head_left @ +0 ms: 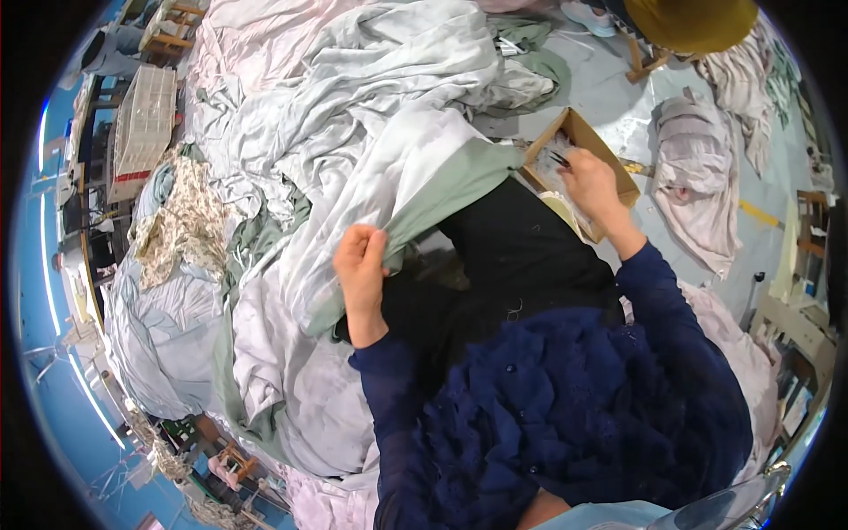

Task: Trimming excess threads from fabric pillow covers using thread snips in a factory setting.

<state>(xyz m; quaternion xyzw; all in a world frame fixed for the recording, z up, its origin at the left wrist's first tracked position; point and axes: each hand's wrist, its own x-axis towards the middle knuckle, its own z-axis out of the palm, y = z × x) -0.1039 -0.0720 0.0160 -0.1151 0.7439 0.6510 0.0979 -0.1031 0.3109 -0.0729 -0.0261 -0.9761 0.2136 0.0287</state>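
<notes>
Between the fingers of my left hand [360, 265] is the edge of a large white cloth with a pale green border [450, 187]. The cloth lies over my lap, and its border runs from that hand toward the box. My right hand [594, 184] is closed on small dark thread snips [558, 160], their points over an open cardboard box [583, 132]. Pale thread scraps [549, 152] lie inside the box, which stands beside my right knee. The exact grip on the snips is partly hidden by my fingers.
Heaped white and green cloth [353, 79] spreads ahead and to the left, with a floral-patterned cloth [187, 216] on it. A pale folded bundle [693, 168] lies on the floor at right. Wooden stool legs [645, 60] and a mustard-coloured round thing [693, 22] are at the far right.
</notes>
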